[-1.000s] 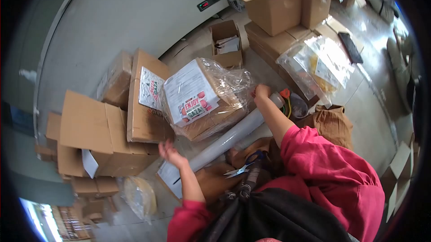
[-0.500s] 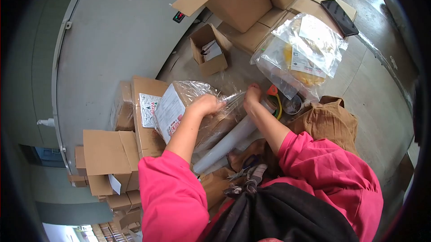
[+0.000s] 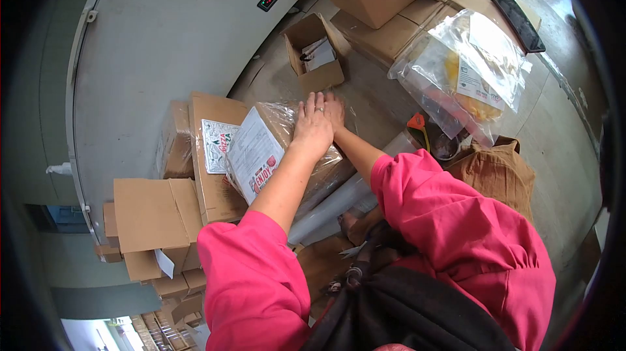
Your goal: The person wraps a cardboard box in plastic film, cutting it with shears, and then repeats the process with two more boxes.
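Observation:
A cardboard box (image 3: 279,121) wrapped in clear plastic film lies before me, with a printed paper sheet (image 3: 255,149) under the film on its left face. My left hand (image 3: 314,128) presses on the box's top with its fingers stretched out. Right beside it, partly overlapped by it, my right hand (image 3: 335,113) also lies on the film with straight fingers. Below the box, close to my lap, rests a long roll of clear film (image 3: 326,213), partly hidden by my right arm.
A small open carton (image 3: 324,77) with papers stands beyond the box. Plastic bags (image 3: 479,77) holding yellow contents lie to the right, near a phone (image 3: 519,24). An orange-and-yellow tool (image 3: 418,124) sits below them. Flattened and folded cartons (image 3: 153,214) stand at the left.
Both hands have come together onto the top of the box; before, they were apart, pulling a stretch of film between them. The film is now down against the box.

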A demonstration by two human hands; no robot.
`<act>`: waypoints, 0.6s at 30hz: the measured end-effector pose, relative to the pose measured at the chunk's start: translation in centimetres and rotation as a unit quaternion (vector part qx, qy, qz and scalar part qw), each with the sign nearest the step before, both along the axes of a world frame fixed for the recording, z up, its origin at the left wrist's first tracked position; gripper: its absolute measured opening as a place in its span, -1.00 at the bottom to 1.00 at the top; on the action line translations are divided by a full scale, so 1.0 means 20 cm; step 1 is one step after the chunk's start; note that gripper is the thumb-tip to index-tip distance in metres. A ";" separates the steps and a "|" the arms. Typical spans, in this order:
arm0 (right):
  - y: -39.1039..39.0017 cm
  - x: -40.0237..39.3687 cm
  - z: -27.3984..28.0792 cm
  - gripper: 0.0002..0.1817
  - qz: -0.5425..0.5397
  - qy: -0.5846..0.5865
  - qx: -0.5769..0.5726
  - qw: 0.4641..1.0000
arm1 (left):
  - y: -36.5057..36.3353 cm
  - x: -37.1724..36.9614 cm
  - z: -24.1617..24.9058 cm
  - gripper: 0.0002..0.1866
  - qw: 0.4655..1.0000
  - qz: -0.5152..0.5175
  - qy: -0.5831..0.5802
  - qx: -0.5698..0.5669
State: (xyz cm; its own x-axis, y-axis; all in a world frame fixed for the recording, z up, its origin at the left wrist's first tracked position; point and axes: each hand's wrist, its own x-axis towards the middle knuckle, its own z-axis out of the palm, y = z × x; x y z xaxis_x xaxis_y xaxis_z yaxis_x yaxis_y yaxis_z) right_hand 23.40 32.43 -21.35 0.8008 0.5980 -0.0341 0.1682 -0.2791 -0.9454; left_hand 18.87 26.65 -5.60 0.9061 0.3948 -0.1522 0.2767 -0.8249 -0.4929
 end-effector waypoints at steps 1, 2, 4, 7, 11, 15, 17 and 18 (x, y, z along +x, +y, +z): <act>-0.05 0.04 0.05 -0.79 0.002 -0.004 0.001 1.000 | -0.01 0.00 0.00 -0.35 1.000 0.002 -0.004 0.001; -0.11 0.11 0.10 -0.75 -0.019 -0.005 0.003 1.000 | -0.02 0.00 0.00 -0.34 0.992 0.091 0.079 -0.041; -0.18 0.23 0.12 -0.69 -0.038 -0.003 0.008 0.999 | -0.01 0.02 0.02 -0.30 0.960 0.190 0.176 -0.105; -0.17 0.38 0.04 -0.58 -0.085 -0.030 -0.028 0.996 | -0.02 0.03 0.03 -0.27 0.954 0.197 0.191 -0.120; -0.09 0.40 -0.02 -0.57 0.115 -0.225 0.027 0.967 | 0.02 0.16 0.02 -0.21 0.937 0.248 0.221 -0.112; -0.16 0.50 -0.08 -0.82 0.179 -0.226 -0.029 0.957 | 0.07 0.26 -0.05 0.12 0.951 0.231 0.198 -0.061; -0.34 0.53 -0.05 -0.88 0.168 -0.231 -0.062 0.956 | 0.14 0.21 -0.13 0.16 0.970 0.197 0.140 -0.020; -0.40 0.55 -0.05 -0.93 0.155 -0.238 -0.085 0.955 | 0.14 0.19 -0.12 0.08 0.961 0.220 0.144 -0.081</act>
